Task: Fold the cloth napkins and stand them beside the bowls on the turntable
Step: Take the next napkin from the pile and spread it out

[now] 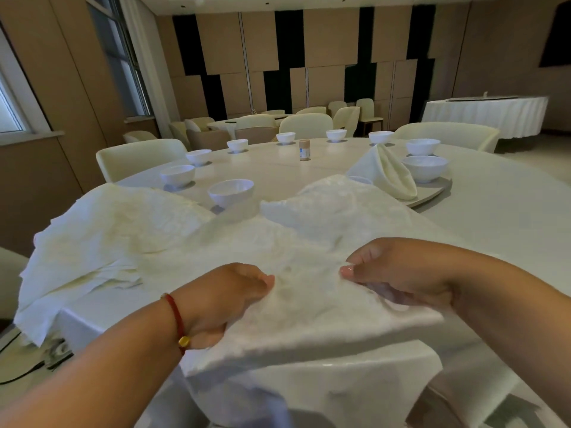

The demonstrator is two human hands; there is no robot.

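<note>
A big round table [509, 217] with a white tablecloth fills the room's middle, and pale padded chairs [139, 157] stand around it. The back wall has tan and dark panels, and a window is at the left. A round turntable [431, 193] sits on the table, with shiny white bowls [230, 191] set around its edge. One folded napkin [387, 171] stands just beside a bowl at the right. A small brown jar [304, 149] stands on the turntable — its label is too blurry to read. A stack of soft cream napkins [92, 254] lies at the left. In front, a patterned white napkin [309, 291] lies spread out. The left hand [228, 299] and the right hand [398, 273] each pinch its near edge, with fingers curled on the cloth.
</note>
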